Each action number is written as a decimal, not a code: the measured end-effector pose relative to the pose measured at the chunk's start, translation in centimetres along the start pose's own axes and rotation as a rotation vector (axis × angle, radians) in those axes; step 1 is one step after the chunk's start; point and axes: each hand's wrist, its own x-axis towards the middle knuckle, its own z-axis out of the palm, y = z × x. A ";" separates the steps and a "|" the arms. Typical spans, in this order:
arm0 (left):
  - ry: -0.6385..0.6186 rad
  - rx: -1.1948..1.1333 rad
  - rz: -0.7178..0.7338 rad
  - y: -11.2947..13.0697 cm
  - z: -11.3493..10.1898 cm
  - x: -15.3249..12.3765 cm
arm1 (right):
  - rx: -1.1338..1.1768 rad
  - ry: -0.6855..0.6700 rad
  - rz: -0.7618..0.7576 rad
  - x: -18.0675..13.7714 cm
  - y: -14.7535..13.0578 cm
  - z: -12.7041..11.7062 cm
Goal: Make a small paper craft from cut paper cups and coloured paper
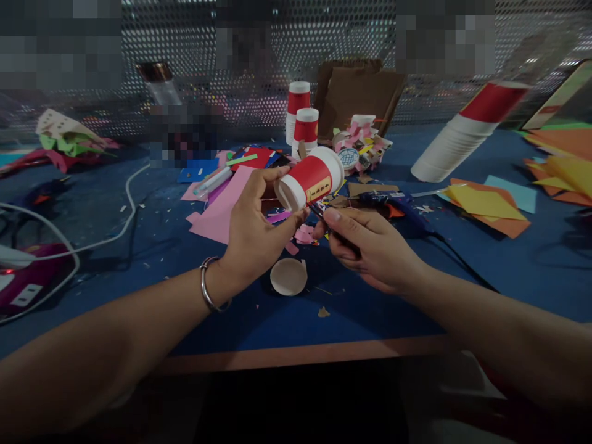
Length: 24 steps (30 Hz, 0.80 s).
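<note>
Centrally, one red-and-white paper cup [311, 179] is held in the air above a blue table [370, 320], lying over on its side. Its long axis slants: one white end faces down and left, showing a hollowed round face, while the other points up and right, away from the person. A single tan label [319, 188] with dark characters sits on its red band.

The left hand [259, 225] is partly open around the cup, gripping it between thumb and fingers; its wrist wears a silver bangle [206, 283]. The right hand [365, 243] is closed on one dark slender tool [345, 239] (mostly covered by the fingers, so its exact kind is unclear), with its tip close to the cup's lower side.

Below the cup lies one round pale disc [288, 277] with a small tab. To the left are a pink paper sheet [217, 213] and coloured scraps.

Behind stand two upright columns of red-and-white cups, one farther [298, 97] and one nearer [306, 131], before a propped brown cardboard piece [356, 95]. Farther right, one tall cup stack [462, 139] appears tilted, top rightward. One blue glue gun [413, 216] lies beyond the right hand; one purple power strip [34, 277] sits far left.
</note>
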 end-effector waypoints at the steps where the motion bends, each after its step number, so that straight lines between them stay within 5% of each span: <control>1: -0.005 0.002 -0.006 0.0 0.0 0.1 | 0.003 0.002 0.004 0.0 0.0 0.0; 19: -0.107 0.143 0.063 0.6 -0.1 0.2 | 0.053 0.018 0.013 0.3 0.1 0.3; 24: -0.027 0.066 0.029 0.5 1.0 0.0 | 0.044 0.040 -0.021 0.5 -0.3 0.6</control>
